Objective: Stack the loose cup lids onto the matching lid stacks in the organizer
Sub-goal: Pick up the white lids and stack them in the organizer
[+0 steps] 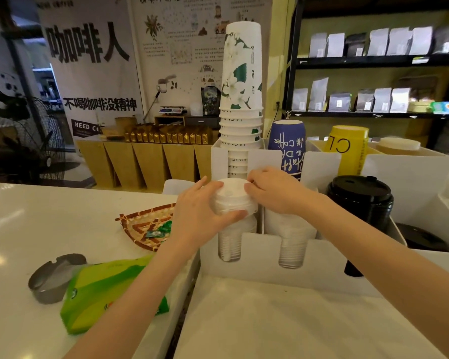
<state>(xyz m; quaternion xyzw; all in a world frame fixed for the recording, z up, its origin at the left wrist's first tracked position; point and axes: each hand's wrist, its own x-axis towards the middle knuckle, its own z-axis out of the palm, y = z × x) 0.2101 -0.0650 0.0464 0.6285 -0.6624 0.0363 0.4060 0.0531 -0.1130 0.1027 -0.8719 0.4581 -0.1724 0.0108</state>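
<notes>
Both hands, left hand [195,213] and right hand [275,192], clasp our round white plastic lids [232,197] atop the white organizer's [265,251] leftmost stack; next, we press them level.

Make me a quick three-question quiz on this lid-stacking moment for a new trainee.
1. True or false: both hands are on the white lids over the left slot of the organizer.
2. Which colour is the lid stack at the organizer's right end? A white, B black, C yellow.
3. Fill in: directly behind the white lids rises a tall stack of ____ cups.

Key:
1. True: the left hand cups them from the near side and the right hand grips the far rim.
2. B: the black lids.
3. White floral paper cups.
</notes>
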